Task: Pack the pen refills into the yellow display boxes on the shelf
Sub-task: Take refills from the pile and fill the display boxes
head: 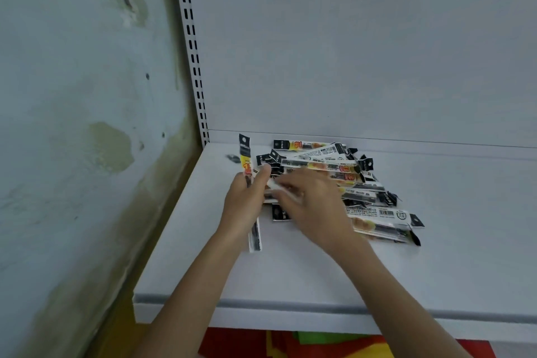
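Slippage is risked for the refill (245,154) pinched in the left hand (247,203), and the pile (334,171) may be scattered by the right hand (313,206), whose blurred fingers cannot be read.

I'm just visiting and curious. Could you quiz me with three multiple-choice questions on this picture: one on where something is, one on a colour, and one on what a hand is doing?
1. The pile of refill packets lies:
A) on the white shelf
B) on the floor
C) inside a yellow box

2. The packets' end tabs are:
A) green
B) black
C) pink

3. The left hand:
A) lies flat and empty
B) is out of view
C) grips one packet upright

Answers:
1 A, the pile rests on the shelf board.
2 B, each visible tab is black.
3 C, its fingers curl round the packet.
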The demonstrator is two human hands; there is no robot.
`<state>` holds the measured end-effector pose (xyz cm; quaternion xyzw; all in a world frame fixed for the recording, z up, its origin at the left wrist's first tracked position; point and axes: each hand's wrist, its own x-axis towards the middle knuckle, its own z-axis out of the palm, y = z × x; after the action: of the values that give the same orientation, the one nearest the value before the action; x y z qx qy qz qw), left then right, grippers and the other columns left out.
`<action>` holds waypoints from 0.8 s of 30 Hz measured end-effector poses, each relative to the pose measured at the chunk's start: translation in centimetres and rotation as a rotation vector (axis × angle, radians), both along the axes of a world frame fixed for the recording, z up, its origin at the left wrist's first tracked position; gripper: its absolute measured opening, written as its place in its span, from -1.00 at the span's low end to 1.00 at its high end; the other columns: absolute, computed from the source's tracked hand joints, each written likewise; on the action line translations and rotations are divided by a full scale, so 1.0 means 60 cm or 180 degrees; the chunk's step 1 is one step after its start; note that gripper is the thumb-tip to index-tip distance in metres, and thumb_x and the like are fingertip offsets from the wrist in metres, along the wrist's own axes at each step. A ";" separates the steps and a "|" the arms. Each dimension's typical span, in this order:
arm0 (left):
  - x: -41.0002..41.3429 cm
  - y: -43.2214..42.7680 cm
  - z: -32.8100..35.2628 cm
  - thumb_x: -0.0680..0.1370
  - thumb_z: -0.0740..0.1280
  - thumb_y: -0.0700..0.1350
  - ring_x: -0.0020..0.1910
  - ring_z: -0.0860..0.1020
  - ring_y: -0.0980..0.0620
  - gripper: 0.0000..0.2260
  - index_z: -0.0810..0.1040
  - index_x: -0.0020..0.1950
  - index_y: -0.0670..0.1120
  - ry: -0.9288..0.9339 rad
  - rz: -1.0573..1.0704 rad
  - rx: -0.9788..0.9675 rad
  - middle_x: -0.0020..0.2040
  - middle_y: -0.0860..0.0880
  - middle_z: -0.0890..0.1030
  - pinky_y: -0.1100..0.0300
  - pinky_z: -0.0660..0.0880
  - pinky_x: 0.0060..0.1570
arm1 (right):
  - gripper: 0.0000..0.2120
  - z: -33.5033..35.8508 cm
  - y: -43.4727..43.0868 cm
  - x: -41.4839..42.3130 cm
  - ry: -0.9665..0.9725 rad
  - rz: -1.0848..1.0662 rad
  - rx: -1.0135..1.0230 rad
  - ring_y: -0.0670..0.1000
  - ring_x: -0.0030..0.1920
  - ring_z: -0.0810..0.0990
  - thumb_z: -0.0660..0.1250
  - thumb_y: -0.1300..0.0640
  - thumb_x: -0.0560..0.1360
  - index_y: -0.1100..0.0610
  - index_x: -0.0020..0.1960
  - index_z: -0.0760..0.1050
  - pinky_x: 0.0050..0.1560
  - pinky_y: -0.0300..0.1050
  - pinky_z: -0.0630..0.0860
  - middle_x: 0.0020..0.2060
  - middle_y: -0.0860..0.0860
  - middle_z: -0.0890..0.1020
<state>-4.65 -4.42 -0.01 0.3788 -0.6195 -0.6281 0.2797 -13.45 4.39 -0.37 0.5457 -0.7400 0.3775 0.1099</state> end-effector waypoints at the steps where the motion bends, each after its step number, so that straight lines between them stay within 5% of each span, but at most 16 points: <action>1: -0.001 -0.002 -0.001 0.53 0.27 0.08 -0.06 0.58 -0.13 -0.71 0.49 0.02 -0.15 -0.0010 0.0151 -0.0051 -0.03 -0.19 0.60 -0.03 0.52 -0.02 | -0.81 0.003 0.001 0.014 -0.0134 0.0217 0.0057 -0.08 -0.26 0.52 0.36 0.09 0.45 0.13 0.02 0.62 -0.27 -0.17 0.48 -0.23 -0.03 0.59; 5: 0.010 -0.018 -0.006 0.56 0.17 -0.16 -0.21 0.53 -0.05 -0.86 0.48 0.03 -0.13 0.0090 0.0439 -0.0123 -0.12 -0.14 0.57 0.08 0.48 -0.17 | -0.79 0.037 0.011 -0.005 -0.0856 0.0119 0.0180 -0.27 -0.35 0.51 0.27 -0.01 0.53 0.07 0.00 0.62 -0.30 -0.42 0.41 -0.33 -0.16 0.56; 8: 0.021 -0.020 -0.002 0.57 0.11 -0.23 -0.30 0.53 0.03 -0.85 0.45 0.02 -0.08 0.0342 0.0420 0.0152 -0.17 -0.08 0.55 0.04 0.58 -0.17 | -0.72 0.046 0.019 -0.060 -0.0315 -0.0835 0.0876 -0.07 -0.08 0.57 0.29 -0.01 0.51 0.04 0.19 0.54 -0.04 -0.17 0.49 -0.13 -0.02 0.62; 11: 0.031 -0.015 0.003 0.59 0.12 -0.24 -0.44 0.50 0.09 -0.85 0.44 0.08 -0.11 0.0493 0.0234 0.0293 -0.23 -0.08 0.54 0.18 0.53 -0.40 | -0.73 0.025 0.023 -0.061 -0.0092 -0.0999 0.1562 0.06 -0.04 0.58 0.28 0.06 0.52 0.02 0.19 0.55 -0.05 -0.13 0.48 -0.07 0.03 0.65; 14: 0.040 -0.009 0.004 0.60 0.15 -0.20 -0.49 0.47 0.10 -0.85 0.47 0.01 0.00 0.0397 0.0068 0.0188 -0.25 -0.06 0.57 0.26 0.48 -0.46 | -0.77 0.013 0.030 -0.049 -0.0097 -0.1036 0.1076 0.03 -0.16 0.58 0.27 0.12 0.52 0.01 0.14 0.59 -0.19 -0.18 0.43 -0.21 -0.01 0.65; 18: 0.048 -0.010 0.002 0.58 0.22 -0.15 -0.43 0.42 0.10 -0.91 0.49 0.04 -0.05 0.0340 0.0033 0.0113 -0.27 -0.04 0.56 0.25 0.42 -0.40 | -0.84 0.004 0.040 -0.040 -0.0039 -0.0926 0.0376 -0.20 -0.46 0.35 0.34 0.17 0.48 0.06 0.03 0.63 -0.39 -0.29 0.29 -0.51 -0.25 0.32; 24: 0.049 0.005 0.002 0.59 0.22 -0.18 -0.49 0.41 0.15 -0.91 0.51 0.03 -0.10 0.0223 -0.0326 -0.0166 -0.38 0.00 0.53 0.32 0.40 -0.47 | -0.86 0.000 0.056 -0.032 -0.0585 -0.0638 0.0306 -0.12 -0.23 0.47 0.46 0.16 0.39 0.00 -0.07 0.65 -0.26 -0.40 0.30 -0.23 -0.12 0.49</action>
<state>-1.73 -4.10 0.12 0.3170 -0.6441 -0.6381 0.2784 -15.39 7.73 -0.35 0.4368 -0.8150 0.3771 0.0526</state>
